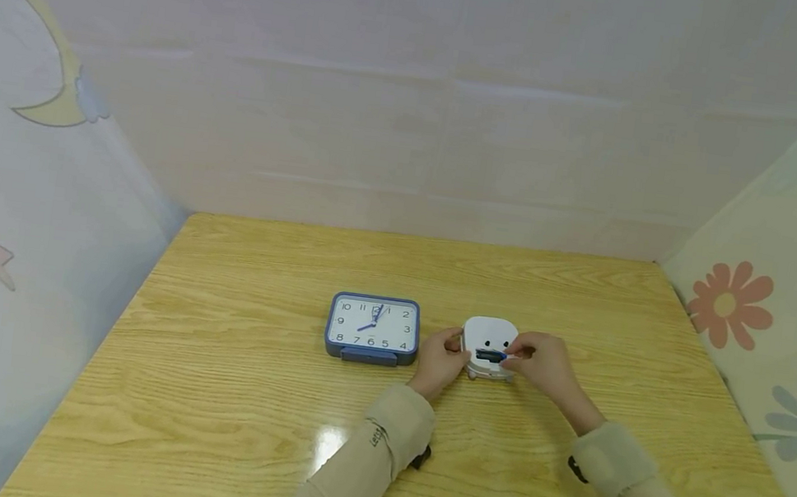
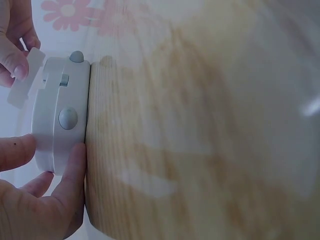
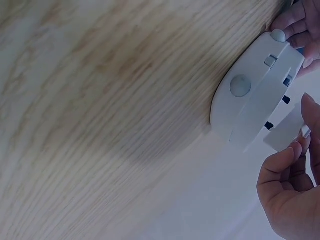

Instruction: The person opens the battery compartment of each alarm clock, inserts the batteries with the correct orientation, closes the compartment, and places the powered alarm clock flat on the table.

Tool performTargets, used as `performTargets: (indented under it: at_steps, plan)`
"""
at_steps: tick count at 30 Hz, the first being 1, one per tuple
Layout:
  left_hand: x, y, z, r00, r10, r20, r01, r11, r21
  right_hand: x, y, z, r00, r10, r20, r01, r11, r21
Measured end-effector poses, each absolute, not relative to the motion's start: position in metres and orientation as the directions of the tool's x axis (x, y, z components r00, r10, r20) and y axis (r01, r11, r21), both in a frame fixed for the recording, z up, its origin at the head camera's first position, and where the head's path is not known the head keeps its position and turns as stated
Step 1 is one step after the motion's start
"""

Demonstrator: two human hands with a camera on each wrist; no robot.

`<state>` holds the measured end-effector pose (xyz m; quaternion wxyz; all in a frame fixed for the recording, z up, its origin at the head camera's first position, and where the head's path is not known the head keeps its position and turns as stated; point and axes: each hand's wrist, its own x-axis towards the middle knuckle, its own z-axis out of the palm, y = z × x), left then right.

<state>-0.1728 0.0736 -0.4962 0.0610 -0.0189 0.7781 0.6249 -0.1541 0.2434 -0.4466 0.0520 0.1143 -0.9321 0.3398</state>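
Note:
A small white alarm clock lies back side up on the table, two black knobs and a dark battery slot with some blue in it facing up. Its two ball feet point toward the person. My left hand grips the clock's left side between thumb and fingers. Above the slot's right end, my right hand pinches a thin white battery cover. In the left wrist view the cover is tilted just off the clock's back.
A blue-framed rectangular clock lies face up left of my left hand. The wooden table has printed fabric walls at its back and sides.

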Motion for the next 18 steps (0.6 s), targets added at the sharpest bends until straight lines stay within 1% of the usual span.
performTargets:
  at_steps: [8, 15, 18]
  plan:
    - [-0.173, 0.073, -0.495, -0.991, 0.045, -0.129, -0.116, 0.225, 0.967, -0.158, 0.238, -0.452, -0.966, -0.19, 0.173, -0.257, 0.738, -0.623]
    - [-0.171, 0.073, -0.494, -0.992, 0.043, -0.118, -0.104, 0.239, 0.965, -0.158, 0.234, -0.452, -0.955, -0.226, 0.192, -0.296, 0.746, -0.597]
    - [-0.171, 0.073, -0.494, -0.993, 0.042, -0.113, -0.1, 0.242, 0.965, -0.158, 0.231, -0.451, -0.958, -0.222, 0.181, -0.286, 0.747, -0.6]
